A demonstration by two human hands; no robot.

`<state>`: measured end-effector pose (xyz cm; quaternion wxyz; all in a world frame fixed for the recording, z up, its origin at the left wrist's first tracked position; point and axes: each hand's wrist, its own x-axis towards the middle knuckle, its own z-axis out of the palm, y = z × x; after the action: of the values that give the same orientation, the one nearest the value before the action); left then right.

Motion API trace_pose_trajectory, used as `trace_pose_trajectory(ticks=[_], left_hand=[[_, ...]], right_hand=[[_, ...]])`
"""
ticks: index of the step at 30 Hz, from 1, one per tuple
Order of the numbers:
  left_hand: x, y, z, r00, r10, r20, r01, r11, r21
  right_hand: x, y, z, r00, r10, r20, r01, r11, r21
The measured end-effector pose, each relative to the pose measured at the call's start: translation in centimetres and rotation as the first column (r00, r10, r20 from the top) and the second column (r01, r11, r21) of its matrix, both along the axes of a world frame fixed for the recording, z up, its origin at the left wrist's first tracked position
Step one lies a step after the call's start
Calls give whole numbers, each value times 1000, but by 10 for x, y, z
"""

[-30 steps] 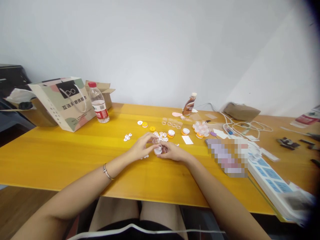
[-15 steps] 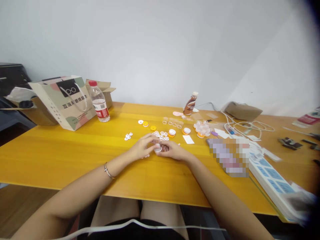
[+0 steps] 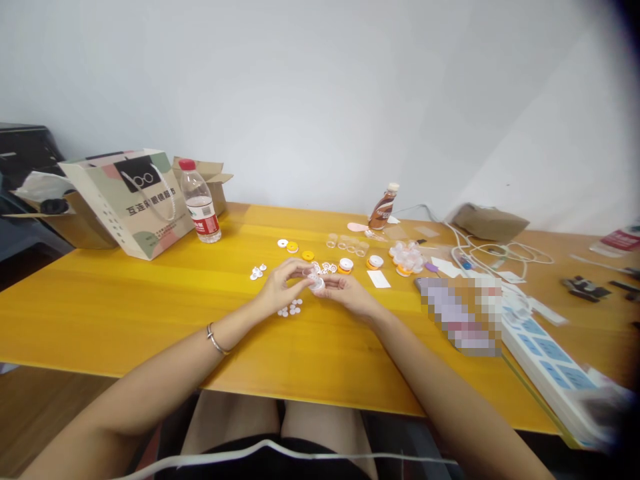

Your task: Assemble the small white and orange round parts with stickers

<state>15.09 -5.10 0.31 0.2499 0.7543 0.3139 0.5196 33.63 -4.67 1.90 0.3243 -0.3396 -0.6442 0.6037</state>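
Between my two hands is a small white round plastic part (image 3: 317,283), held just above the table. My left hand (image 3: 286,285) pinches it from the left with thumb and fingers. From the right, my right hand (image 3: 346,293) grips its other side, the fingers curled behind. Below my left hand lie several small white discs (image 3: 291,308). Flower-shaped white pieces (image 3: 327,268) sit just beyond the fingers, partly hidden by them. Further left are small white stemmed pieces (image 3: 259,272). White-and-orange round parts (image 3: 345,265) stand to the right, with clear cups (image 3: 347,244) behind.
A paper bag (image 3: 145,207) and a water bottle (image 3: 201,207) stand at the left. At the back is a brown drink bottle (image 3: 384,208). On the right lie a phone (image 3: 457,317), a white power strip (image 3: 545,360), cables and a clear flower-shaped case (image 3: 406,257).
Both hands have risen slightly with the white round part, which is now tilted more into view. The small white discs under my left hand have come into sight.
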Motion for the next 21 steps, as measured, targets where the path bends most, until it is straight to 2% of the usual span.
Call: trace_pose_trajectory(ticks=[8, 18, 21], left_hand=[[1, -1, 0, 1000, -18, 21, 19, 999, -39], [1, -1, 5, 978, -94, 184, 137, 962, -235], [3, -3, 6, 985, -38, 169, 77, 970, -229]], right_hand=[[-4, -4, 4, 1000, 17, -20, -16, 1000, 18], [-5, -5, -2, 999, 16, -31, -15, 999, 40], [-8, -6, -1, 999, -24, -22, 26, 998, 60]])
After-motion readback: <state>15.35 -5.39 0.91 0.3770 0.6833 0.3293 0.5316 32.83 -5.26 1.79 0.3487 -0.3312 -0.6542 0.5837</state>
